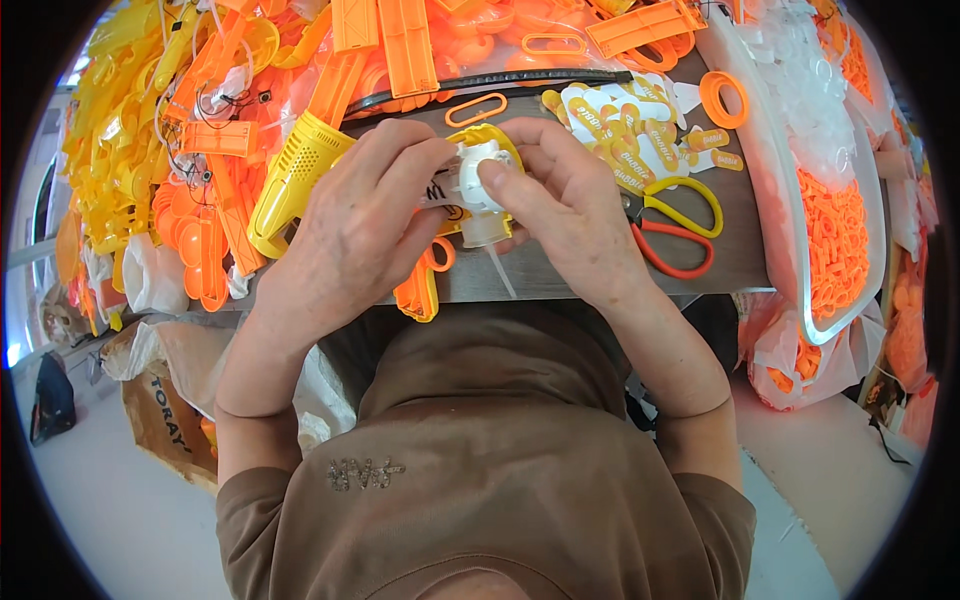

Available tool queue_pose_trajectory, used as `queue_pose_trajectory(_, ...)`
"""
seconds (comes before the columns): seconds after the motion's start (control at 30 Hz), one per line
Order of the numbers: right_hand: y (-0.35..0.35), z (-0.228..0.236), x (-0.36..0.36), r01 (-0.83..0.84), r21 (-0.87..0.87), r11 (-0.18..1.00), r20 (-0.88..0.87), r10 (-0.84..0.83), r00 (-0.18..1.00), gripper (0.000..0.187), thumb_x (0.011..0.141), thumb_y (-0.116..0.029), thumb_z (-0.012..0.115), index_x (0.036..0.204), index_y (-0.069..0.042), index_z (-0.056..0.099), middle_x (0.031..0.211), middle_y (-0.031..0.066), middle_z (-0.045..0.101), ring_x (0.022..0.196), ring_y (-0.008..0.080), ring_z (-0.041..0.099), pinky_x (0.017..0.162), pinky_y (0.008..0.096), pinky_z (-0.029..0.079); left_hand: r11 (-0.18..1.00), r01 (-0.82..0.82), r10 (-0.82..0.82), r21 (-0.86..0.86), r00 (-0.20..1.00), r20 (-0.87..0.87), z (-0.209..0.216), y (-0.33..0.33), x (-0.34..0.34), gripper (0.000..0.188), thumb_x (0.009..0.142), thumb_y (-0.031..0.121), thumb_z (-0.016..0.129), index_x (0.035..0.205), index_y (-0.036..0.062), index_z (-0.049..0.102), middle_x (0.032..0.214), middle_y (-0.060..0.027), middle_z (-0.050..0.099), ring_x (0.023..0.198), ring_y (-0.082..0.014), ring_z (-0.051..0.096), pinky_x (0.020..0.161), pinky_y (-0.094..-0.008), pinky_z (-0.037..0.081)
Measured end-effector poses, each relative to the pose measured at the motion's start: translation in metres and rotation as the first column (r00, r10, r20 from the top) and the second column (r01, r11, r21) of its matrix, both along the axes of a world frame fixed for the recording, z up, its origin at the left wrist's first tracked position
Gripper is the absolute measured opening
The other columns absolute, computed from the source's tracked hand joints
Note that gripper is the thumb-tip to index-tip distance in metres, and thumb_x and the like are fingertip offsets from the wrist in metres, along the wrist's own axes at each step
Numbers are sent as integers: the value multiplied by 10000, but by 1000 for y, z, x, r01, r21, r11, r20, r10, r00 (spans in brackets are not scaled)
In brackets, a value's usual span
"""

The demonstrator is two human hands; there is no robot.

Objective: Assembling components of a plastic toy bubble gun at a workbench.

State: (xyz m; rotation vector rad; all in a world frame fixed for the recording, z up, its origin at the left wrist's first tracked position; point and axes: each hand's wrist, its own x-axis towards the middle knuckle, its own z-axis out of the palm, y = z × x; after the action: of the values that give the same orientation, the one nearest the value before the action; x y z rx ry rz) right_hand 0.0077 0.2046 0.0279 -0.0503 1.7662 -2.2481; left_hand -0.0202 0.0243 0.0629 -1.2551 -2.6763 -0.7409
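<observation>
Both my hands meet over the front of the dark table. My left hand (365, 205) has its fingers curled at the left side of a white round plastic part (482, 165), gripping it. From the other side, my right hand (575, 205) presses its thumb onto the same part. A yellow plastic shell (487, 134) shows behind the part, held between the hands. Below hang a clear short cylinder (485, 231) and a thin pale tube (503, 272). My fingers hide much of the assembly. Under my left hand lies an orange and yellow piece (417, 292).
A yellow perforated shell (305, 165) rests left of my hands. Scissors (675, 262) with yellow and red handles lie to the right, beside printed stickers (640, 130) and an orange ring (723, 100). A white-rimmed bin (800, 250) holds small orange parts. Orange parts (405, 45) pile up behind.
</observation>
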Motion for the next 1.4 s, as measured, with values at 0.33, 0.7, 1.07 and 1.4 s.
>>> queue_pose_trajectory(0.33, -11, -20, 13, -76, -485, 871, 50, 114, 992, 439, 919, -189, 464, 1299, 2, 354, 1100, 82, 553, 953, 151, 564, 697, 297, 528, 995, -69, 69, 75, 998, 0, 0, -23, 9, 494, 611, -92, 636, 1083, -31, 505, 1020, -174, 526, 892, -297, 566, 752, -334, 471)
queue_pose_trajectory(0.7, -18, -4, 24, -76, -194, 978, -97, 58, 994, 394, 876, 8, 434, 1265, 43, 388, 1128, 99, 494, 894, 126, 576, 694, 237, 515, 995, -37, 49, 90, 989, -137, -18, -36, 24, 559, 631, -163, 522, 1178, -54, 478, 1048, -218, 496, 904, -300, 542, 751, -343, 477)
queue_pose_trajectory(1.07, -12, 0, 18, -158, -62, 985, -405, 120, 906, 586, 740, -24, 653, 1262, 18, 390, 1227, 161, 434, 958, 187, 552, 688, 265, 500, 998, -54, 60, 40, 981, -183, -20, -51, 26, 553, 697, 68, 702, 1182, -56, 469, 1106, -208, 499, 978, -296, 531, 813, -350, 455)
queue_pose_trajectory(1.4, -16, -21, 5, -167, 248, 954, -537, 279, 796, 934, 599, -196, 799, 1339, -52, 248, 1287, 167, 391, 1104, 324, 493, 827, 365, 491, 996, -62, 69, 65, 991, -115, -20, -34, 23, 545, 666, -69, 616, 1188, -82, 460, 1056, -202, 490, 886, -298, 534, 732, -341, 452)
